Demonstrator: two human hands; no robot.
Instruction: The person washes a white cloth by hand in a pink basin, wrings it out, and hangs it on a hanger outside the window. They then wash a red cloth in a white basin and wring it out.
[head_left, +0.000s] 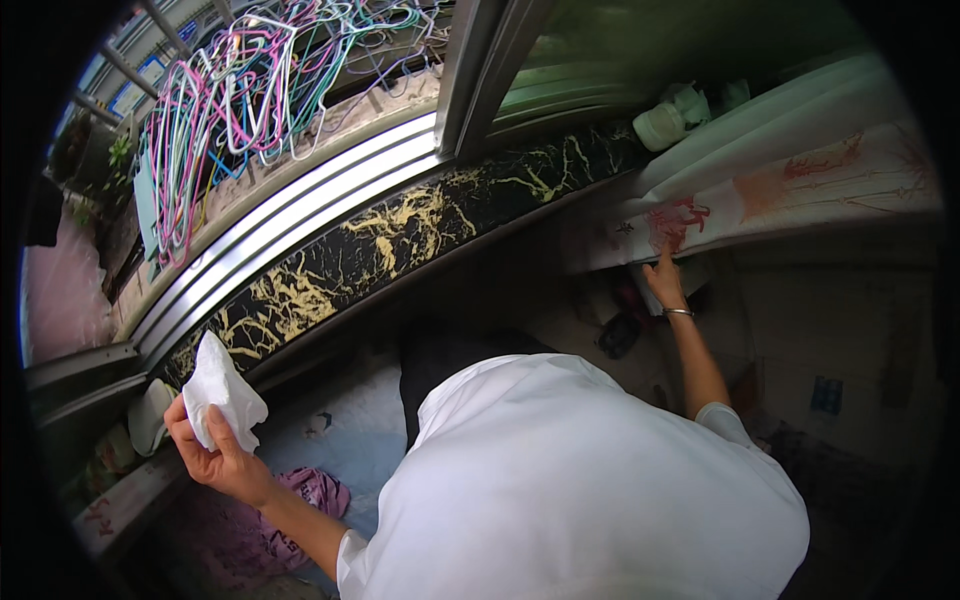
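My left hand (217, 450) grips a crumpled white tissue or cloth (221, 397) between thumb and fingers, at the left end of a black stone windowsill (390, 232) with yellow veins. On the right, my right hand (666, 281) has its index finger extended against the lower part of a white curtain (750, 202) printed with red figures and bamboo. Its other fingers look curled, and whether they pinch any fabric cannot be made out. A metal bracelet (677, 311) circles the right wrist.
Metal window tracks (300, 214) run behind the sill, with many tangled clothes hangers (247, 90) outside. A white container (660, 126) stands at the sill's right end. Purple patterned fabric (315, 491) lies below on a pale blue surface. Dark floor items show under the curtain.
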